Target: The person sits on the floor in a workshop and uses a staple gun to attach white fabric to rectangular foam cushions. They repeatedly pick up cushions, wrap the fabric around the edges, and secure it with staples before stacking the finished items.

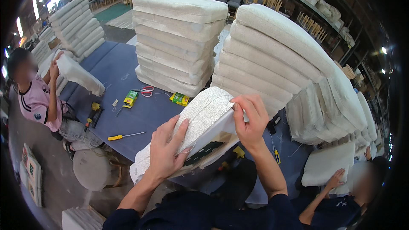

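Observation:
An upholstered chair seat in pale woven fabric is tilted on its side in front of me. A wooden frame and dark webbing show on its underside. My left hand grips its near side, fingers over the fabric and thumb near the lower edge. At the far right corner my right hand pinches the edge of the fabric cover between thumb and fingers. White inner cloth shows below that edge.
Tall stacks of pale seats stand behind on the blue table. To the left lie a yellow screwdriver, red-handled scissors, a staple gun and a stool. Co-workers handle seats at left and right.

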A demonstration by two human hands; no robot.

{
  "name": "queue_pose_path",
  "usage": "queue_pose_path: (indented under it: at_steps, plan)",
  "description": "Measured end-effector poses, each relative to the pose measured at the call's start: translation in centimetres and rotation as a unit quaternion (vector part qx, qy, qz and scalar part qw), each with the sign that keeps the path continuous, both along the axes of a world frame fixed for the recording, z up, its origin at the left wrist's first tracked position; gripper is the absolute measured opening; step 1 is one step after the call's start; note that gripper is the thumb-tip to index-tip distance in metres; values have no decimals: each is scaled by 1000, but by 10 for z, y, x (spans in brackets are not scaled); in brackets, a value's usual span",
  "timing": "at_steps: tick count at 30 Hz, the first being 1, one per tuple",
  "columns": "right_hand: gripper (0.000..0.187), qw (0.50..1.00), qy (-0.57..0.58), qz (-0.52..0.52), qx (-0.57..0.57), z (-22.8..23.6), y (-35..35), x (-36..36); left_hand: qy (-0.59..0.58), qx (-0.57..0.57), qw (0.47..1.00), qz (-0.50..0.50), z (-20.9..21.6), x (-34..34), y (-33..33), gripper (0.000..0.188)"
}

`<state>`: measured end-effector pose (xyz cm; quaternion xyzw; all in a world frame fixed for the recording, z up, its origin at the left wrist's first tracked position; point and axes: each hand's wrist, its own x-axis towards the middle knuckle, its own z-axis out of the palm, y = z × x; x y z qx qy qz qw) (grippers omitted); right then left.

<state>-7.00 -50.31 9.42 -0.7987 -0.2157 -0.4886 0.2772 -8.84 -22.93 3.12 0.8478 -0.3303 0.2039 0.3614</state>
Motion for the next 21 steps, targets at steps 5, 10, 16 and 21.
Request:
queue_pose_path:
  at_steps: [5, 10, 16, 21]
  plan:
    - [21, 990, 111, 89, 6, 23, -7, 1, -13, -5, 1000, 16, 6, -4, -6, 81]
    - [8, 982, 184, 29, -11, 42, -4, -1, -2, -8, 1000, 1, 5, -15, -14, 85]
    - [41, 976, 136, 54, 159, 4, 19, 14, 26, -29, 999, 25, 8, -27, -22, 88]
    - [55, 983, -23, 23, 179, -7, 38, 49, 10, -26, 998, 60, 3, -13, -18, 84]
